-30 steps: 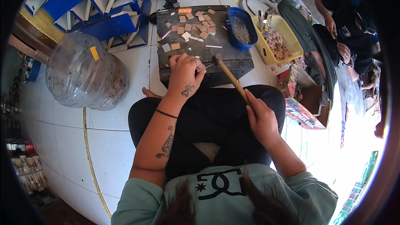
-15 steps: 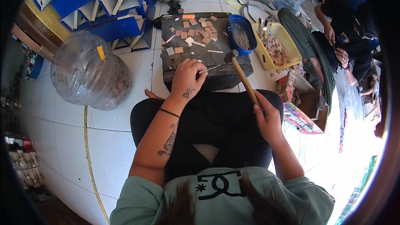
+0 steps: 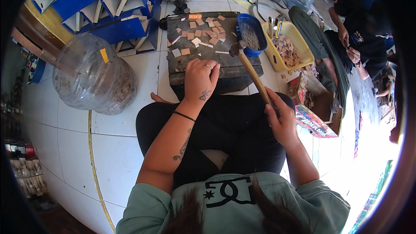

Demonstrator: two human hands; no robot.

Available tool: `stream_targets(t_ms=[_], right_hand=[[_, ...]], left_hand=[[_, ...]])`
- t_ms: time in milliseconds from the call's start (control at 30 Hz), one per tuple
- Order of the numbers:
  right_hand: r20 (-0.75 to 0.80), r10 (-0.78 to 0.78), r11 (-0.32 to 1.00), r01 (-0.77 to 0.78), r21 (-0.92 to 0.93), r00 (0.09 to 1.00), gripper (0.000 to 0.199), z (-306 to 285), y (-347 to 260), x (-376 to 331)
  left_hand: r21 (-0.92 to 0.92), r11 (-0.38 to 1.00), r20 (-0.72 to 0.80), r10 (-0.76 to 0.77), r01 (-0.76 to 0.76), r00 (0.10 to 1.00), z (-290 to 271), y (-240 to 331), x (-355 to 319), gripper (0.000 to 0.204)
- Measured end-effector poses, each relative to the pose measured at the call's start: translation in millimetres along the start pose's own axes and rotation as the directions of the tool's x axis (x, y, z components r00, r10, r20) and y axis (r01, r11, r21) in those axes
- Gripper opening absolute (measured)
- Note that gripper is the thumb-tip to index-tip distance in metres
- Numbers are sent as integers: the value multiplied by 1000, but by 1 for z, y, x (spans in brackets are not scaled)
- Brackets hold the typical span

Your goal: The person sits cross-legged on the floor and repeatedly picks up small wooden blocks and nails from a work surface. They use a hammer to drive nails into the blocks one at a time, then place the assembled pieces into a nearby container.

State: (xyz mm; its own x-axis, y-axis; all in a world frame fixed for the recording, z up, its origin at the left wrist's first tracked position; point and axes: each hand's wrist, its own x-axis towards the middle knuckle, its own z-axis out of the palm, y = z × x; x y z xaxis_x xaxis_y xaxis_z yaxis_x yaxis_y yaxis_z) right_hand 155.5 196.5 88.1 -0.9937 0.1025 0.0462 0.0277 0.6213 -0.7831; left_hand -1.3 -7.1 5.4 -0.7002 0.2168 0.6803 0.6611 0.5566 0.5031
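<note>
My right hand (image 3: 281,117) is wrapped round the wooden handle of a hammer (image 3: 253,73). The hammer's metal head is raised above the near right part of a dark, worn work block (image 3: 182,67). My left hand (image 3: 200,77) lies over the block's near edge, fingers curled with the back of the hand up; whatever they pinch is hidden beneath. Beyond it, small square brown tile pieces (image 3: 215,30) are scattered over the block top, with a few pale slivers (image 3: 222,52) among them.
At the block's right edge stands a blue tray (image 3: 239,22) of thin nails or pins. Beside it are a yellow basin (image 3: 307,45) of brown pieces and an open cardboard box (image 3: 318,123). A big clear plastic container (image 3: 93,76) stands left; another person (image 3: 362,39) sits at right.
My left hand has turned and shifted slightly right, and the thin pale strip that stuck out of its fingers no longer shows. The hammer head has moved a little up and left.
</note>
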Motion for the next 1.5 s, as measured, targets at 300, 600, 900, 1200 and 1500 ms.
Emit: stream_targets(t_ms=[300, 600, 900, 1200, 1500], right_hand=[[-22, -286, 945, 278, -173, 958, 44, -3, -27, 3], [20, -345, 908, 339, -246, 938, 48, -2, -25, 8], [-41, -424, 885, 404, -232, 905, 48, -4, -22, 13], [-6, -388, 897, 376, -230, 922, 49, -3, -19, 14], [-36, -310, 889, 276, -366, 950, 48, 10, 18, 36]], left_hand=[[37, 997, -74, 63, -60, 995, 6, -4, -1, 11], [64, 995, -80, 86, -81, 993, 8, -3, -2, 9], [91, 994, -43, 68, -64, 997, 10, -4, -4, 8], [107, 992, -23, 66, -63, 998, 9, -3, -6, 8], [85, 996, -25, 14, -12, 1000, 6, -3, -5, 9]])
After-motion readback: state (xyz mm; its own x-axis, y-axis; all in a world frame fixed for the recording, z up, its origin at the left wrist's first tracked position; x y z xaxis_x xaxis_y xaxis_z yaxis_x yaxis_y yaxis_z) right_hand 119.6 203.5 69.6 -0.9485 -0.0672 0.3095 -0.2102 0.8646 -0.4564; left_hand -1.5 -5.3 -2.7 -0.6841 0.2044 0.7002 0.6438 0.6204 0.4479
